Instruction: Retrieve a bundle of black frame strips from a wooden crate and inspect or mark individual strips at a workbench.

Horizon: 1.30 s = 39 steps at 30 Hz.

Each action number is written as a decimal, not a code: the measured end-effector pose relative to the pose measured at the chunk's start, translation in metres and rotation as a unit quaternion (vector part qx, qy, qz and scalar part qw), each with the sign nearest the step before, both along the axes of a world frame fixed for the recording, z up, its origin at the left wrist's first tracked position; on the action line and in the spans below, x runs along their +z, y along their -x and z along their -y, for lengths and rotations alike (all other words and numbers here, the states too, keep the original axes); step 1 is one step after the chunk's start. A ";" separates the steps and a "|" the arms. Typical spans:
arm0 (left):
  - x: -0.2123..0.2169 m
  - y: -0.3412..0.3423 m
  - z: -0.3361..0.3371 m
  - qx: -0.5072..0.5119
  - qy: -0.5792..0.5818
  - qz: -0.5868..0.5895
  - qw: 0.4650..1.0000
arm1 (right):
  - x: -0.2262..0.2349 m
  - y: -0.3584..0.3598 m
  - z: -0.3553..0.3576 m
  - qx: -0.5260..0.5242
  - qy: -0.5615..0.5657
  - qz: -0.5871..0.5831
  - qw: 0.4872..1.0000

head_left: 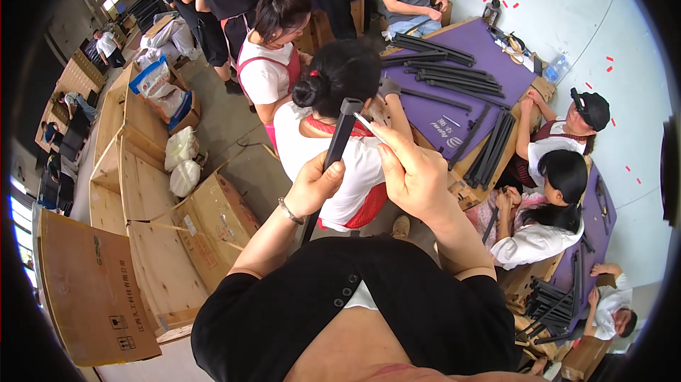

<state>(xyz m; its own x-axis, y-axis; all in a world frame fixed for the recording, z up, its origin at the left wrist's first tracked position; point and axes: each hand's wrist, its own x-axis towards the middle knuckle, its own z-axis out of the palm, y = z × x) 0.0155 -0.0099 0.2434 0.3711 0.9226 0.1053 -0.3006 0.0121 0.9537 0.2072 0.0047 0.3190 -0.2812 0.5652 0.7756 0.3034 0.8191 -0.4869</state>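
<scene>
My left hand [317,185] is closed round a long black square tube [342,134], held tilted in front of my chest with its open-looking upper end away from me. In my right hand [420,175] a slim, pale, pointed tool [364,124] is pinched, its kind too small to tell. Its tip meets or lies very close to the tube's upper end. The tube's lower part passes below my left wrist toward my black top.
Just ahead stands a person in a white shirt [347,183]. Beyond, a purple-covered table [433,123] carries several black tubes [461,77], with people around it. Wooden crates [145,197] and cardboard boxes [216,219] stand at left. More black tubes [550,304] lie at lower right.
</scene>
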 end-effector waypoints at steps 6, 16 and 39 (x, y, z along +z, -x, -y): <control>-0.010 -0.006 -0.002 0.181 -0.096 -0.199 0.958 | -0.011 0.012 -0.008 -0.020 -0.013 -0.040 0.999; 0.007 -0.007 -0.002 0.301 -0.200 -0.386 0.849 | 0.001 0.012 -0.005 0.262 0.571 -0.405 0.665; 0.005 -0.002 -0.004 0.305 -0.201 -0.390 0.845 | -0.006 0.026 -0.007 0.172 0.385 -0.272 0.865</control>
<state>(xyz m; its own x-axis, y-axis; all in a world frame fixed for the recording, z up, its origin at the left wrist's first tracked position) 0.0175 -0.0060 0.2485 -0.0595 0.9149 0.3993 0.5889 -0.2908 0.7541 0.1815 0.0113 0.3130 -0.2479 0.9284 0.2768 -0.3394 0.1845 -0.9224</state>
